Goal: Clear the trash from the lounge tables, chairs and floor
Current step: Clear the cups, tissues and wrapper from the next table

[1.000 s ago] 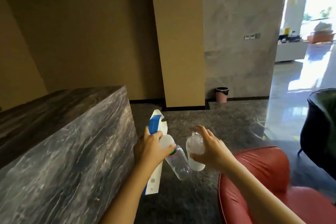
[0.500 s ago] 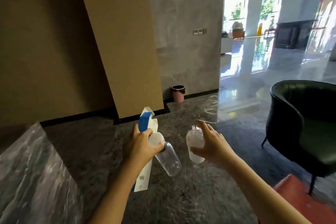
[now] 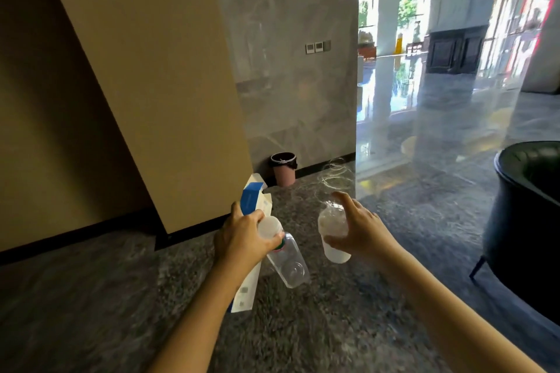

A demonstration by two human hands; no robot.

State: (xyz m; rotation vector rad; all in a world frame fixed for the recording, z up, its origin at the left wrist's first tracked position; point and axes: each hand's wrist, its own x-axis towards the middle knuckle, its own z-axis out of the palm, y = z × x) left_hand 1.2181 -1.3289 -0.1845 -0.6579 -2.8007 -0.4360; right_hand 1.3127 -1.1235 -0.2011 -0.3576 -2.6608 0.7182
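My left hand (image 3: 242, 236) grips three pieces of trash together: a blue and white carton (image 3: 251, 206) that sticks out above and below the fist, a white cup (image 3: 269, 225) and a clear plastic bottle (image 3: 289, 263) hanging downward. My right hand (image 3: 360, 230) holds a clear plastic cup with a domed lid (image 3: 331, 227), thumb under it and fingers over its top. Both hands are out in front of me above the dark floor. A pink trash bin with a black liner (image 3: 284, 168) stands ahead against the grey marble wall.
A tan pillar (image 3: 157, 85) rises on the left, just beside the bin. A dark green armchair (image 3: 527, 221) stands at the right edge. Shiny dark stone floor (image 3: 424, 191) stretches toward bright windows at the back right.
The view has swung right and forward: the marble counter and the red chair have left the frame, and the bin looks closer. Both hands keep their hold on the same trash.
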